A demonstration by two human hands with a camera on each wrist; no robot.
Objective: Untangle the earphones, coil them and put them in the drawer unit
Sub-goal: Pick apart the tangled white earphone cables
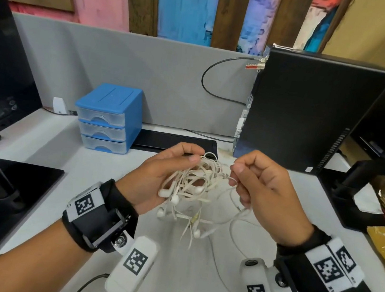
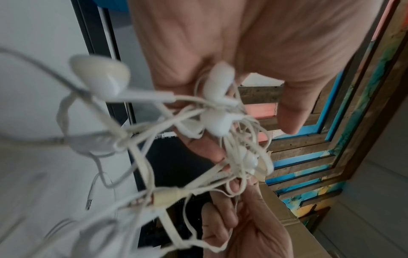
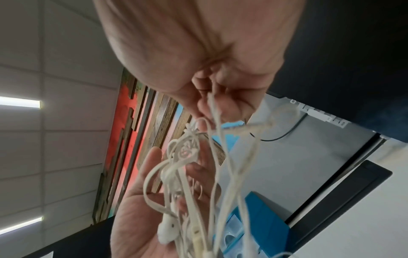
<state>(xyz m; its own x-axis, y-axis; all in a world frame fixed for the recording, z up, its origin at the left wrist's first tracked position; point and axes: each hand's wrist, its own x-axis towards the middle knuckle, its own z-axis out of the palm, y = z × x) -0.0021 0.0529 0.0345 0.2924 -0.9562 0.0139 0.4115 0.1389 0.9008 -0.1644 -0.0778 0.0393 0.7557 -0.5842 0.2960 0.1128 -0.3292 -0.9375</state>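
The left hand (image 1: pixel 156 178) has its fingers curled around the bulk of a knot of white earphones (image 1: pixel 193 183), thumb on top, holding the bundle above the desk (image 1: pixel 168 267) in the lower middle of the head view; the left wrist view shows several earbuds and loops pressed against its palm and fingers. Just to the right, the right hand (image 1: pixel 263 184) pinches a single strand (image 3: pixel 213 111) between thumb and fingertips, its other fingers curled in, with that strand running across into the knot. From the bundle more earbuds, a small inline piece and a plug dangle down, and one long loop sags toward the desk at lower right. The earphones look very light and limp, so they will follow any pull and offer no stiffness of their own; the thin cord is smooth and likely to slip through a loose pinch, and hard tugging would probably tighten the knot or strain the joints at the buds. A free end, such as the plug or a bud stem, seems the best place to hold and feed back through the loops. The blue drawer unit (image 1: pixel 110 118) stands well apart at centre left of the head view, all three drawers closed.
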